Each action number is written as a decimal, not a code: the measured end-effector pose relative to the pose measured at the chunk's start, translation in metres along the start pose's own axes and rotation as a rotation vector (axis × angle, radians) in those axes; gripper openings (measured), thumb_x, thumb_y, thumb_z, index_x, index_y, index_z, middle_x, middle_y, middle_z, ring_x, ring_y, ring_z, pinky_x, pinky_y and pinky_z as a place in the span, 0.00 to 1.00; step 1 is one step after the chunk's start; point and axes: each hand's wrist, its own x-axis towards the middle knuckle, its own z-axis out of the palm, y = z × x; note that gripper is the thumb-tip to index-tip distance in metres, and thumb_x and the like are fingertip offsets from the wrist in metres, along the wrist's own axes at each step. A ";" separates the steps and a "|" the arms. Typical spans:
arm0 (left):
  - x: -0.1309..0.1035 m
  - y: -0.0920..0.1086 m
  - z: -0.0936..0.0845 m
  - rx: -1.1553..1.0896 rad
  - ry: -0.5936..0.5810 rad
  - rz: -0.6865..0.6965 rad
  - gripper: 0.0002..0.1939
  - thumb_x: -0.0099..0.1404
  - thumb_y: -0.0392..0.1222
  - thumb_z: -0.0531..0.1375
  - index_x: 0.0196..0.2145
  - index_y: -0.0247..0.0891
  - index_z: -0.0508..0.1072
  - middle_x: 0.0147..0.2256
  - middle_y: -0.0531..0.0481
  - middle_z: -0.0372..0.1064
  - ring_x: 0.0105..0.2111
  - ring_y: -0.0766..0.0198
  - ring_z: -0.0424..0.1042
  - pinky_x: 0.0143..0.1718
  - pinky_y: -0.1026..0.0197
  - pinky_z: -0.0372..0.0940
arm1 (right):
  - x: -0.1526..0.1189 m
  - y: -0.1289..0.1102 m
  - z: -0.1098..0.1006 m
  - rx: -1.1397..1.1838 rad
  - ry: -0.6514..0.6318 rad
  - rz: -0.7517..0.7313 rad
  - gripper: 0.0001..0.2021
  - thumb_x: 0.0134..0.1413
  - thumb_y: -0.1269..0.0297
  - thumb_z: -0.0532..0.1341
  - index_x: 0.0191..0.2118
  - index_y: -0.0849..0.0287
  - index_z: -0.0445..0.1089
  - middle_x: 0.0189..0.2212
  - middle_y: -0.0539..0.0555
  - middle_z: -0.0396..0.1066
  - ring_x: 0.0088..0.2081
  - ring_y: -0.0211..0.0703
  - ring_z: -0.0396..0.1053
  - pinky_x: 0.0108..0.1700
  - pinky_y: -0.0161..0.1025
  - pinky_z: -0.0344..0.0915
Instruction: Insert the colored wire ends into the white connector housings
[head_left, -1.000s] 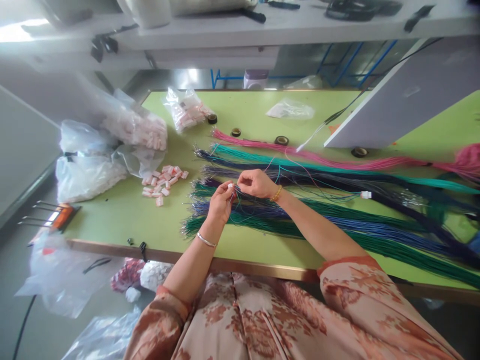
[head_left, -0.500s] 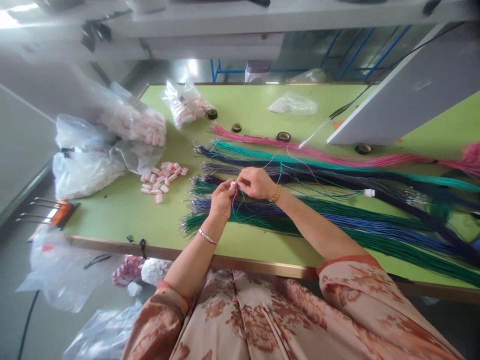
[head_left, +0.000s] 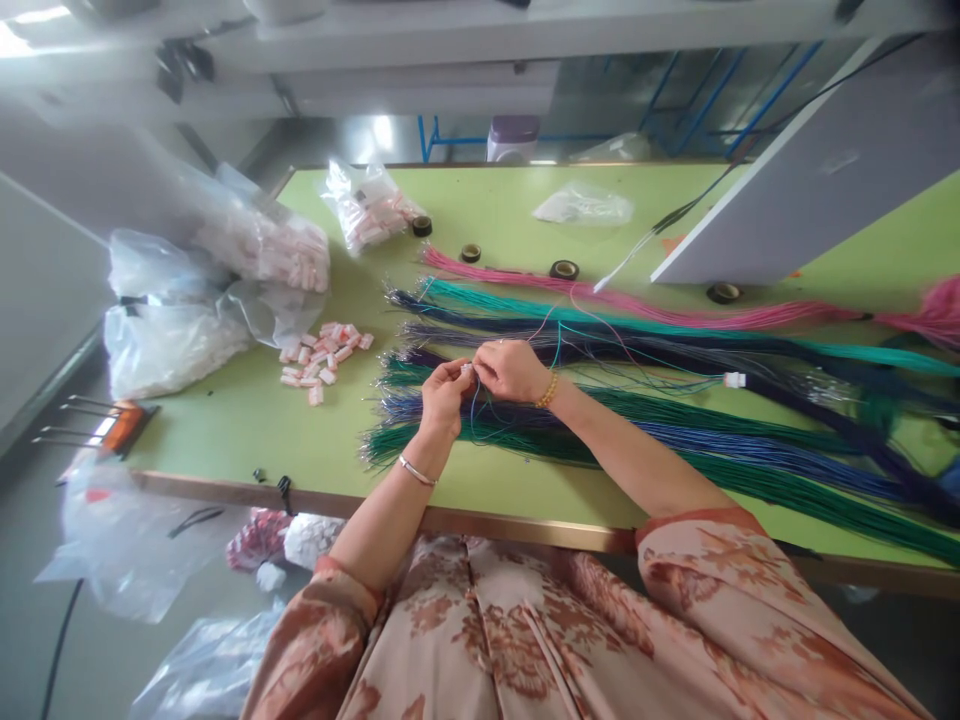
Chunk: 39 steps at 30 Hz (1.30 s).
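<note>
Between its thumb and fingers, my left hand [head_left: 442, 395] pinches a small white connector housing [head_left: 466, 369]. Right beside it, my right hand [head_left: 511, 370] is closed with its fingertips at the connector, pinching a thin wire [head_left: 475, 400]; the exact tip is hidden. Loose wires loop below and behind both hands. Under them lie long bundles of green wires [head_left: 720, 425], blue wires [head_left: 697, 447], teal wires [head_left: 495, 306] and pink wires [head_left: 517, 287], their metal-tipped ends at the left. Another white connector [head_left: 735, 380] rests on the wires to the right, with thin wires running from it.
A loose pile of white-and-orange connectors [head_left: 322, 355] lies left of my hands, with plastic bags [head_left: 367, 205] of them behind. Rolls of black tape [head_left: 564, 270] sit beyond the pink wires. A grey panel [head_left: 832, 160] stands at the right; the table edge [head_left: 525, 528] is near my body.
My right hand has shifted slightly closer to the left, and the white connector is more covered by fingers. The rest of the scene looks the same apart from a slight camera shift.
</note>
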 end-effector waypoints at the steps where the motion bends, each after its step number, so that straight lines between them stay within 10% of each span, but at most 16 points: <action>1: 0.000 0.000 0.000 0.003 -0.006 0.000 0.13 0.45 0.33 0.72 0.30 0.34 0.76 0.26 0.53 0.72 0.27 0.71 0.69 0.38 0.62 0.64 | -0.001 0.001 -0.001 -0.002 0.003 0.000 0.10 0.59 0.65 0.53 0.32 0.61 0.70 0.30 0.59 0.73 0.30 0.43 0.64 0.34 0.39 0.52; 12: -0.005 0.005 0.002 0.038 0.019 0.015 0.14 0.43 0.33 0.73 0.29 0.33 0.76 0.26 0.53 0.72 0.26 0.72 0.69 0.35 0.64 0.64 | -0.003 0.000 -0.005 0.156 0.015 0.097 0.06 0.55 0.68 0.57 0.31 0.60 0.71 0.29 0.55 0.73 0.30 0.41 0.65 0.34 0.37 0.55; 19: -0.020 0.031 0.029 0.121 -0.094 0.116 0.12 0.48 0.36 0.72 0.30 0.33 0.76 0.27 0.51 0.71 0.25 0.70 0.69 0.34 0.62 0.64 | -0.016 -0.001 -0.045 0.642 0.077 0.163 0.28 0.45 0.51 0.69 0.50 0.60 0.67 0.42 0.56 0.74 0.41 0.45 0.71 0.44 0.40 0.66; 24: -0.003 0.041 0.048 0.222 -0.213 0.193 0.10 0.58 0.42 0.66 0.38 0.36 0.79 0.37 0.44 0.75 0.37 0.59 0.74 0.45 0.56 0.67 | -0.035 0.007 -0.069 0.679 0.231 0.241 0.16 0.47 0.60 0.66 0.42 0.61 0.69 0.32 0.53 0.73 0.31 0.39 0.68 0.38 0.39 0.67; 30: 0.034 0.012 0.050 1.054 -0.236 0.654 0.23 0.64 0.43 0.59 0.57 0.43 0.71 0.63 0.43 0.61 0.68 0.51 0.48 0.68 0.45 0.40 | -0.082 0.045 -0.099 0.771 0.515 0.407 0.16 0.46 0.59 0.66 0.42 0.56 0.70 0.34 0.51 0.72 0.35 0.40 0.70 0.41 0.40 0.71; 39: 0.046 -0.017 0.039 1.636 -0.298 0.660 0.33 0.67 0.59 0.49 0.66 0.45 0.59 0.69 0.42 0.46 0.70 0.44 0.40 0.66 0.35 0.27 | -0.175 0.178 -0.107 0.523 0.991 0.848 0.07 0.46 0.61 0.62 0.33 0.53 0.65 0.25 0.49 0.67 0.28 0.43 0.69 0.30 0.42 0.67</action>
